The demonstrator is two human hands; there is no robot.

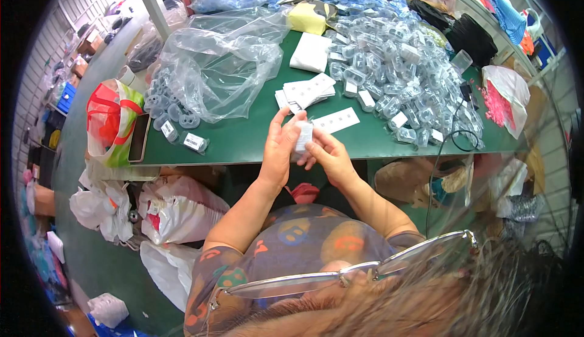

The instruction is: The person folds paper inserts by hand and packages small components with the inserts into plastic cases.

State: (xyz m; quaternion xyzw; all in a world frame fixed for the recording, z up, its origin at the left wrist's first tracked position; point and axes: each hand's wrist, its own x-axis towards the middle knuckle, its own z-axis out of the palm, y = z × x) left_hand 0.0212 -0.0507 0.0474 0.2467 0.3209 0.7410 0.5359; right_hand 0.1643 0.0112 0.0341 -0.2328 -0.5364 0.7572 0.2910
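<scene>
Near the front edge of the green table (243,136), my left hand (281,145) and my right hand (331,157) meet around a small clear plastic case (303,135) with a whitish face. The left fingers grip its far and left side, while the right thumb and fingers press on its right side. Just beyond my fingertips lie fanned white label sheets (310,89). Another label sheet (338,120) rests flat beside my right hand. Left of my hands sit two clear cases with white labels, one at the front (195,142) and one behind it (169,131).
A large heap of clear plastic cases (371,63) covers the table's right side. Crumpled clear plastic bag (222,63) spreads over the left. A phone (139,139) and a colourful shopping bag (112,121) stand at the left edge. A black cable (447,135) hangs over the front right.
</scene>
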